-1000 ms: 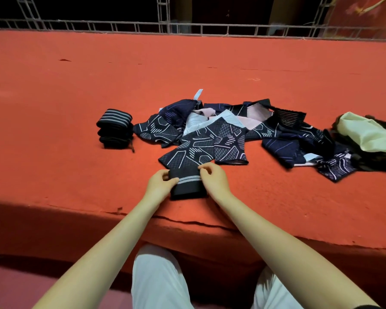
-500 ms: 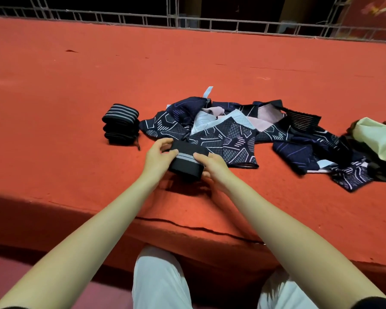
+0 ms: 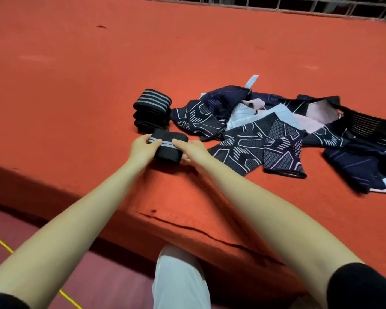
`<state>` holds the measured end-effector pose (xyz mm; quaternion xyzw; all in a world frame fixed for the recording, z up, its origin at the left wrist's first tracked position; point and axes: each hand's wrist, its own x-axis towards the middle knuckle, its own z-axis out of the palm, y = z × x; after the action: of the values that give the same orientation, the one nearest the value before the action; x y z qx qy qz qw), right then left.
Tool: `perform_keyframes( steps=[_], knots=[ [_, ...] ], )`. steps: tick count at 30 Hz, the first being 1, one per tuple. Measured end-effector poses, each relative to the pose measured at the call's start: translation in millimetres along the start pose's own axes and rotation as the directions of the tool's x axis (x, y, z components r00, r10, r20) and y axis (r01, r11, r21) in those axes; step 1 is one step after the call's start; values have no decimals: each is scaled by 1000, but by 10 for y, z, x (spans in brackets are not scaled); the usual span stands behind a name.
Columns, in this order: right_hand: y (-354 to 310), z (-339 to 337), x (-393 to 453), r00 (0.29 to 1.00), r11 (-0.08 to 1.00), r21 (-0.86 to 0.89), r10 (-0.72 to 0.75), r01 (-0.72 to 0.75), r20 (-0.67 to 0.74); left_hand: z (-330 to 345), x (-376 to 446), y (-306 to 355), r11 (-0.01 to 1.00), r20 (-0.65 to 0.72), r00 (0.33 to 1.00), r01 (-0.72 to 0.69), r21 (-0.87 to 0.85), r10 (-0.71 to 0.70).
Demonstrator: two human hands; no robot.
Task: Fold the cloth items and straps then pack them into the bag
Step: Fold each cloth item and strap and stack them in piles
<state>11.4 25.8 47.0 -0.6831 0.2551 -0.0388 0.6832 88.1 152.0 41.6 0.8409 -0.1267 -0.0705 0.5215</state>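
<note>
A folded black strap [image 3: 169, 148] is gripped at either end by the left hand [image 3: 143, 149] and right hand [image 3: 194, 152], near the bench's [image 3: 76, 85] front edge beside the stacked straps [image 3: 152, 113], presumably so that its folds are kept from springing open.

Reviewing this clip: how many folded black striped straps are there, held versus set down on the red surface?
Held by left hand and right hand: 1, the held strap.
Set down: 1 pile, the strap stack; layers uncountable.
Total: 2 bundles.
</note>
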Motion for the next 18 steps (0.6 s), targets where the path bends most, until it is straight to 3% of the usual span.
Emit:
perform_keyframes(
  steps=[5, 10, 15, 18],
  knots=[
    [62, 481, 247, 999, 999, -1, 34, -34, -1, -297, 268, -304, 994, -155, 987, 59, 97, -43],
    [106, 550, 251, 1000, 1000, -27, 12, -12, -17, -331, 418, -497, 948, -75, 996, -18, 317, 44],
    [205, 314, 5, 999, 999, 23, -46, 46, 13, -258, 297, -462, 875, -233, 963, -8, 484, 138],
    [242, 29, -193, 990, 992, 54, -111, 116, -85, -49, 46, -264, 883, -240, 931, -145, 447, 274]
  ],
)
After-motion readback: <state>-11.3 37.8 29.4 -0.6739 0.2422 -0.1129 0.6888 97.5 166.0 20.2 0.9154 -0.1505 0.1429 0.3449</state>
